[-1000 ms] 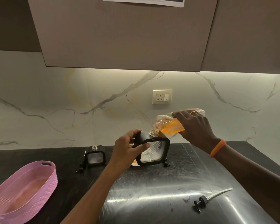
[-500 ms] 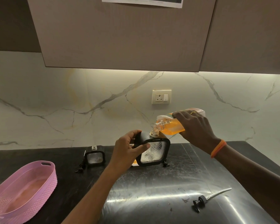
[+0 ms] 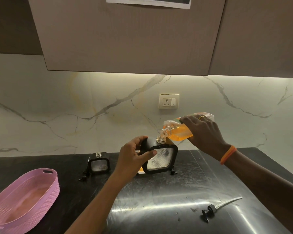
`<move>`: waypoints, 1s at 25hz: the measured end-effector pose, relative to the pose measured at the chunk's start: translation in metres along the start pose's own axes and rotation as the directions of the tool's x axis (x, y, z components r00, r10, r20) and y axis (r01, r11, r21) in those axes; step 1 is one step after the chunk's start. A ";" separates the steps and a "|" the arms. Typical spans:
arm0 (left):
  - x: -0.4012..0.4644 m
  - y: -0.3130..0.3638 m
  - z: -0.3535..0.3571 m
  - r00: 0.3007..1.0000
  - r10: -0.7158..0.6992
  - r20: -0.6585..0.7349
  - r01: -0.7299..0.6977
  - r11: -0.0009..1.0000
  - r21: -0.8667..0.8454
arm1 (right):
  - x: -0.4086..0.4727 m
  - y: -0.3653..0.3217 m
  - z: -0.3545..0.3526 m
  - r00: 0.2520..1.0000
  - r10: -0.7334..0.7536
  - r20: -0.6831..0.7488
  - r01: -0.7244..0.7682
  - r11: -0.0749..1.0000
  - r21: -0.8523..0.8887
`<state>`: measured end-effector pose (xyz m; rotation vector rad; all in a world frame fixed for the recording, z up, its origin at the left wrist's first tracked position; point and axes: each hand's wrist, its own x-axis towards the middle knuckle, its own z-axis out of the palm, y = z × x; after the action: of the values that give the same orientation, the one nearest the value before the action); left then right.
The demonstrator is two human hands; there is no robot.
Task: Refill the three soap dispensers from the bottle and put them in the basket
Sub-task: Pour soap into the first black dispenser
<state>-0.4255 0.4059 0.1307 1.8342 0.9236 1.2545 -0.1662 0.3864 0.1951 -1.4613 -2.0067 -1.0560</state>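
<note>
A view looking down from head height at a dark, glossy desk [image 3: 159, 205] set against a pale marble wall. The landmark is the square soap dispenser [image 3: 160, 158] with a black frame and clear textured glass, near the middle of the desk.

Far to the left of that dispenser, at the picture's lower left edge, sits an oval pink basket [image 3: 52, 186] with a woven-look wall and a handle slot. Between the basket and the middle dispenser, standing upright near the wall, is a second dispenser [image 3: 99, 164] of the same kind, its glass neck uncapped. A black pump part [image 3: 85, 175] lies just to its left.

The left hand [image 3: 134, 159] grips the middle dispenser by its left side, fingers curled behind it and thumb across the front glass, tilting it so its open neck leans toward the right. Something orange shows behind its lower left corner; what it is cannot be told.

Just above and to the right of the dispenser, the right hand [image 3: 204, 134] is wrapped over a clear bottle [image 3: 178, 131] of orange liquid, held almost on its side with its threaded mouth directly over the dispenser's neck. An orange band [image 3: 227, 154] circles that wrist.

Well to the right and nearer the viewer, a black pump head with its long clear tube [image 3: 218, 207] lies flat on the desk.
</note>
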 end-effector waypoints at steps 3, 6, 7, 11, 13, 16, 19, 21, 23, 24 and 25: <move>0.000 0.000 0.000 1.000 -0.001 -0.005 0.001 1.000 -0.006 | 0.000 0.000 0.000 1.000 -0.001 0.004 0.001 1.000 0.001; -0.001 -0.001 0.001 1.000 0.003 -0.009 -0.003 1.000 0.003 | 0.000 -0.001 -0.001 1.000 -0.004 0.005 0.004 1.000 -0.002; -0.001 -0.001 0.001 1.000 0.002 -0.010 -0.002 1.000 0.003 | 0.000 -0.001 -0.002 1.000 -0.004 0.007 0.004 1.000 -0.002; -0.001 -0.003 0.002 1.000 0.008 -0.008 -0.008 1.000 0.020 | -0.002 -0.001 -0.002 1.000 -0.007 0.014 0.007 1.000 -0.001; -0.001 -0.004 0.002 1.000 0.007 -0.004 -0.006 1.000 0.016 | -0.002 -0.001 -0.003 1.000 -0.010 0.011 0.010 1.000 -0.002; 0.000 -0.004 0.002 1.000 0.014 0.000 -0.014 1.000 0.021 | -0.001 -0.001 -0.004 1.000 -0.011 0.001 0.011 1.000 -0.004; 0.000 -0.004 0.003 1.000 0.013 0.006 -0.013 1.000 0.022 | -0.001 0.000 -0.004 1.000 -0.018 -0.001 0.018 1.000 -0.005; -0.001 -0.004 0.003 1.000 0.013 0.006 -0.013 1.000 0.028 | -0.001 0.001 -0.004 1.000 -0.022 -0.002 0.022 1.000 -0.001; -0.001 -0.003 0.003 1.000 0.017 0.004 -0.017 0.999 0.032 | -0.001 0.001 -0.004 1.000 -0.023 -0.002 0.023 1.000 0.001; -0.001 -0.002 0.003 1.000 0.018 0.004 -0.018 0.999 0.027 | -0.001 0.001 -0.004 1.000 -0.023 -0.001 0.023 1.000 0.001; -0.002 -0.002 0.003 1.000 0.016 0.004 -0.016 1.000 0.018 | -0.001 0.001 -0.004 1.000 -0.023 -0.002 0.023 1.000 0.001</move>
<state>-0.4236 0.4049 0.1276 1.8611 0.9224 1.2561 -0.1655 0.3830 0.1973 -1.4397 -2.0269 -1.0645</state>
